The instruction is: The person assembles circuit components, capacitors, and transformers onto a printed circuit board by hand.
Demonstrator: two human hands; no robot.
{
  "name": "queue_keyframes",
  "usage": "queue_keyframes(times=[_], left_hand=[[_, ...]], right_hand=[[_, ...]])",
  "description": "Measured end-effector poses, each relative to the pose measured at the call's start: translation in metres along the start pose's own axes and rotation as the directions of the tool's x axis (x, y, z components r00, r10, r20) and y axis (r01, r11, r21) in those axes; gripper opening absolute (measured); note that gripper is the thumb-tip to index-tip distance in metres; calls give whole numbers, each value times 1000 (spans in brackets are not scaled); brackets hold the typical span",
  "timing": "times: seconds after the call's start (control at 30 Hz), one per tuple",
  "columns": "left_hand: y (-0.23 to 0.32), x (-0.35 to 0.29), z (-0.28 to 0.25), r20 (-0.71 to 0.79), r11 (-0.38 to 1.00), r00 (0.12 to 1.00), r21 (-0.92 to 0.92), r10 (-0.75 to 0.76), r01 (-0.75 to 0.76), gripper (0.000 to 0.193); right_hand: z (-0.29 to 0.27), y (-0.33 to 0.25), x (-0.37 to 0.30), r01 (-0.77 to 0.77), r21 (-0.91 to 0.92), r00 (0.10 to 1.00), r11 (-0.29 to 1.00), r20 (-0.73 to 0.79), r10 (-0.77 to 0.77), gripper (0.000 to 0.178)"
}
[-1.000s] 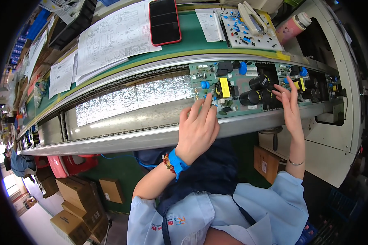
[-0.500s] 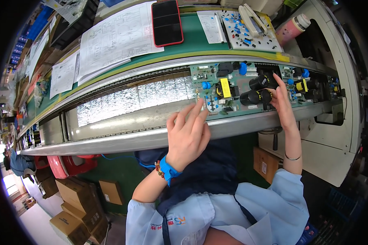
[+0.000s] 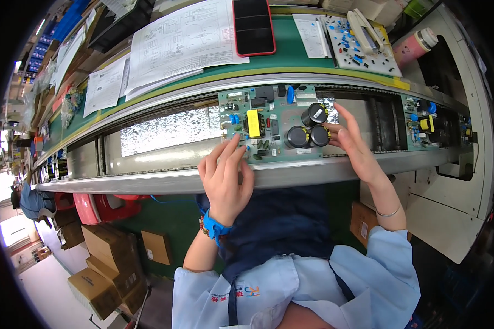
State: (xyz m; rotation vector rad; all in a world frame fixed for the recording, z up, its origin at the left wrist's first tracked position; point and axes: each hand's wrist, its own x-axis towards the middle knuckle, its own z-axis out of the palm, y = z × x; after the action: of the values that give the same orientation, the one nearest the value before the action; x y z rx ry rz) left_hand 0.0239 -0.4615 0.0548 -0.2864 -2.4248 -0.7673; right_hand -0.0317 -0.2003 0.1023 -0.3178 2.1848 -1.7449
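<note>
Circuit board [image 3: 289, 116], green, lying on conveyor rails [image 3: 173, 181] between left hand [image 3: 222, 178], at its lower left corner, and right hand [image 3: 358, 153], at its right edge beside three black cylinders [image 3: 315, 114]. Left palm facing down, fingers loosely spread and pointing forward, thumb apart; right palm turned inward, index finger extended along the edge, other fingers bent toward the cylinders, with a gap between. Cannot tell whether either presses on the board. Beyond the far rail, white slab [image 3: 344, 61] bearing small loose parts [image 3: 347, 41] in blue and black; at upper left, black bin [image 3: 121, 35], contents too unclear to identify; at lower left, stacked cardboard boxes [image 3: 107, 249], contents hidden.
</note>
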Motion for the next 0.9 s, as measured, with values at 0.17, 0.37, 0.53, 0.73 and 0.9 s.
queue_keyframes(times=[0.17, 0.37, 0.53, 0.73, 0.9], left_hand=[[-2, -14, -11, 22, 1000, 1000, -16, -21, 21, 35], [-15, -19, -11, 2, 990, 992, 57, -130, 129, 31], [-14, -23, -13, -85, 987, 990, 107, -110, 119, 30], [-15, -20, -11, -3, 994, 996, 63, -87, 87, 32], [-2, -13, -10, 17, 999, 999, 7, -50, 50, 40]], right_hand=[[23, -5, 10, 15, 50, 995, 999, 102, -20, 57], [39, 0, 16, 45, 49, 987, 998, 150, -52, 57], [44, -3, 16, 14, 39, 988, 999, 150, -20, 57], [47, -5, 14, 41, 27, 989, 999, 138, -45, 55], [40, -3, 12, 15, 23, 996, 1000, 89, -17, 55]])
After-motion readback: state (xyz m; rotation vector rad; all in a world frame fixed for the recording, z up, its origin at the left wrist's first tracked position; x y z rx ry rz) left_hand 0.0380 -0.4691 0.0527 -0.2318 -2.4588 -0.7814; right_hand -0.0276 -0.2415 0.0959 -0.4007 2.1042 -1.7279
